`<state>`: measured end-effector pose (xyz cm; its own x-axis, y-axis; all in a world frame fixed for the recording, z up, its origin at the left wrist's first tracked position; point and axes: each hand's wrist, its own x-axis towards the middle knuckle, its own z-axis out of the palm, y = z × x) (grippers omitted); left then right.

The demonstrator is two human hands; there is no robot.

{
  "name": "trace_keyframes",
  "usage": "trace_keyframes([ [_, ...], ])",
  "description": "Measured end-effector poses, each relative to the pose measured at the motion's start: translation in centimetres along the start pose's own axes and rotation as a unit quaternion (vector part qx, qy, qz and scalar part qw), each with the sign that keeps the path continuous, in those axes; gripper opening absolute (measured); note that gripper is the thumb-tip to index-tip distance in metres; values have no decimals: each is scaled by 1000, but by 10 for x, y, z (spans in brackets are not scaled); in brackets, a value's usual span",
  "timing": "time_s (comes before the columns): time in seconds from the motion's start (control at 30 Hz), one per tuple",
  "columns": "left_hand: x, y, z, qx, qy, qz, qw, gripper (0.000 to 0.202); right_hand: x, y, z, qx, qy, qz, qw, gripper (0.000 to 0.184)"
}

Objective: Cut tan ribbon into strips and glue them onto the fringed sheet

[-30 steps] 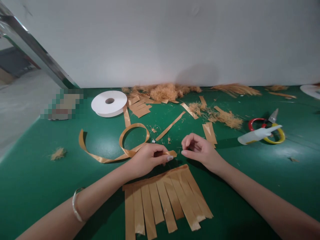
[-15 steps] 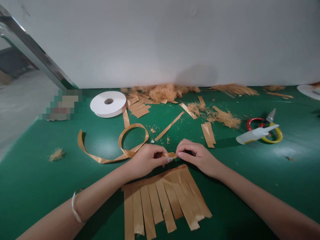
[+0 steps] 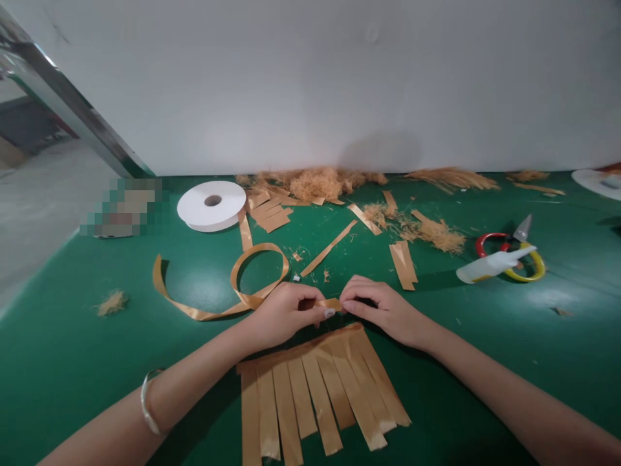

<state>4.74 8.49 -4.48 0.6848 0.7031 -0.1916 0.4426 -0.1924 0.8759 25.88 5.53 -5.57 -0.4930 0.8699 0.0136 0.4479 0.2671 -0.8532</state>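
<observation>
My left hand (image 3: 284,312) and my right hand (image 3: 378,307) meet at the middle of the green table (image 3: 485,336), both pinching the end of a long tan ribbon (image 3: 257,299). The ribbon curls back to the left in a loop and a long tail. Just in front of my hands lies a fringe of several tan ribbon strips (image 3: 315,395) joined along their top edge, fanned toward me. A bracelet sits on my left wrist.
A white tape roll (image 3: 212,204) lies at the back left. Cut tan strips (image 3: 403,264) and frayed fibre piles (image 3: 320,182) litter the back by the wall. Red-and-yellow scissors (image 3: 512,255) and a white glue bottle (image 3: 490,265) lie at the right.
My right hand has moved left and closed onto the ribbon end that my left hand holds. The view shifted slightly.
</observation>
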Motion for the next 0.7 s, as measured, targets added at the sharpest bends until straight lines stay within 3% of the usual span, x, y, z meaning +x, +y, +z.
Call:
trace_keyframes([
  [0.43, 1, 1, 0, -43, -10, 2, 999, 21, 1, -2, 1, 52, -8, -13, 999, 25],
  [0.6, 0, 1, 0, -32, 4, 10, 999, 25, 0, 3, -1, 110, 34, 10, 993, 25],
  [0.7, -1, 2, -1, -30, -4, 7, 1000, 28, 2, 8, 0, 143, 109, 54, 982, 21],
])
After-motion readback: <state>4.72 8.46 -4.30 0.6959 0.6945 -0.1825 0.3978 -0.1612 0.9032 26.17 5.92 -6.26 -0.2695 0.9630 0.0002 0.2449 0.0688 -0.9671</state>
